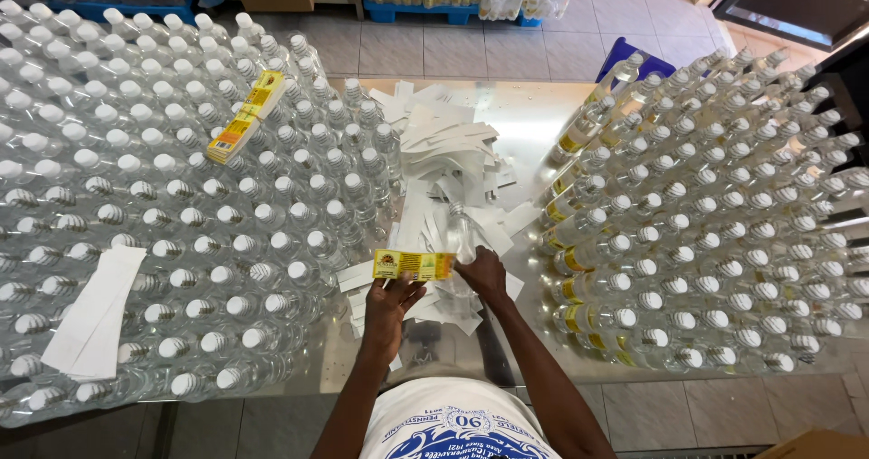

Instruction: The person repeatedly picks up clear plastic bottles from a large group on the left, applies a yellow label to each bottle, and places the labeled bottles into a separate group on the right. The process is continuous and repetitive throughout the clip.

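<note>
My left hand [391, 303] pinches the left end of a yellow label [412, 263] and holds it stretched sideways over the table. My right hand [484, 273] grips a clear plastic bottle [462, 233] that lies tilted among the paper scraps, its cap pointing away from me. The right end of the label meets the bottle's side.
A dense block of unlabelled white-capped bottles [163, 196] fills the left of the steel table [534, 115], with a stack of yellow labels [244, 119] and white paper strips [95, 310] on top. Labelled bottles [706, 224] crowd the right. White backing papers [444, 151] litter the middle.
</note>
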